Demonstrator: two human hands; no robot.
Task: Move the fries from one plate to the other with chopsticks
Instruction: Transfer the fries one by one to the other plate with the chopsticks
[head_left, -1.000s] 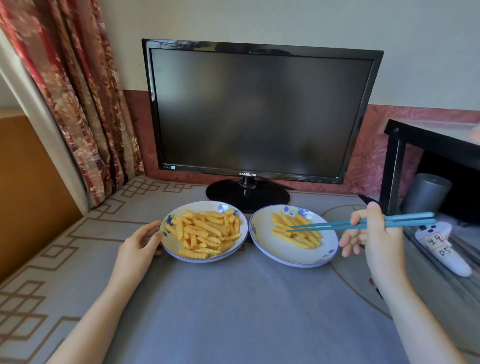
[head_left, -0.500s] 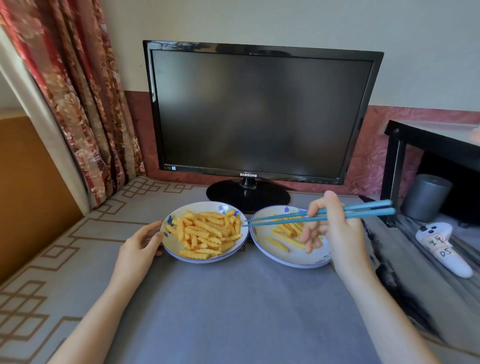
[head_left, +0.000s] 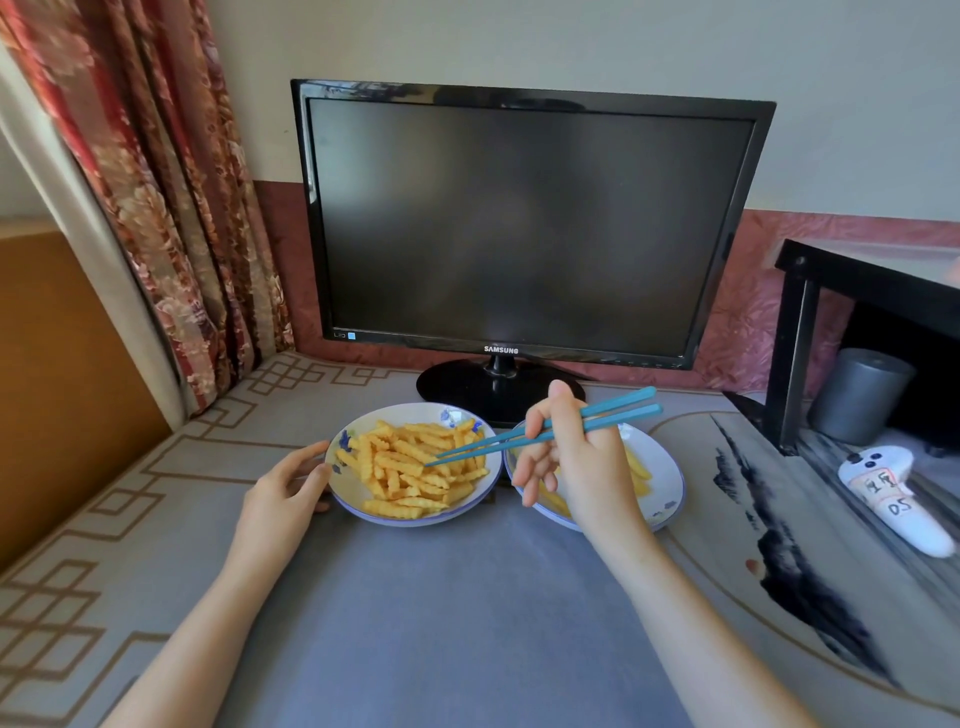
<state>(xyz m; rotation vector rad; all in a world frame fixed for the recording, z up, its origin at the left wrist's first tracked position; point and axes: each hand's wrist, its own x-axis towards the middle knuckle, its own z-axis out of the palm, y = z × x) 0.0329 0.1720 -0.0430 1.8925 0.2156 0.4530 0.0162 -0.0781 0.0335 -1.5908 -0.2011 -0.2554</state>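
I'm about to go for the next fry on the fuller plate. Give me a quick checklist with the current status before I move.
1. Right hand grips the chopsticks: ok.
2. Chopstick tips over the fries on the left plate: ok.
3. A fry pinched between the tips: cannot tell; the tips sit close together at the pile.
4. Left hand rests against the left plate's rim to steady it: ok.
5. Right plate shows bare room for a drop: ok, though the right hand hides part of it.
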